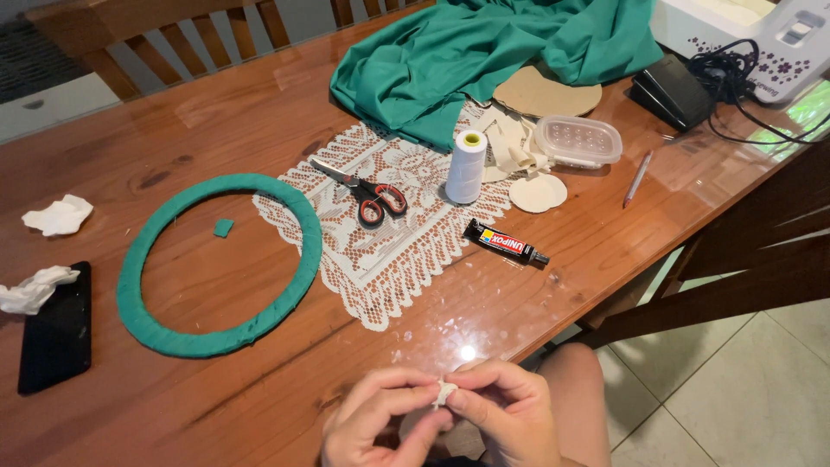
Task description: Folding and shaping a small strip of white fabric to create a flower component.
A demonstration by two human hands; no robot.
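Pinching from both sides, the left hand and the right hand meet at the near edge of the table, their fingertips closed narrowly on a small scrap of cream-white fabric held between them, just above the person's lap. The thumbs and forefingers press on the scrap; the other fingers curl loosely beneath.

Beyond the hands spreads the glossy brown wooden table. On it, near the middle, lies a cream lace doily, and on that rest a pair of scissors with red and black handles and an upright spool of white thread. Just beside the doily's right edge lies a black tube of glue. Further right are small round cream fabric discs, a clear plastic lidded box and a pencil.

To the left lies a large ring wrapped in green fabric, with a small green scrap inside it. Well to the left are a black phone and two crumpled white tissues, one touching the phone.

At the far side lies a heap of green cloth, partly over a tan cardboard shape. A black foot pedal with cables sits beside a white sewing machine.
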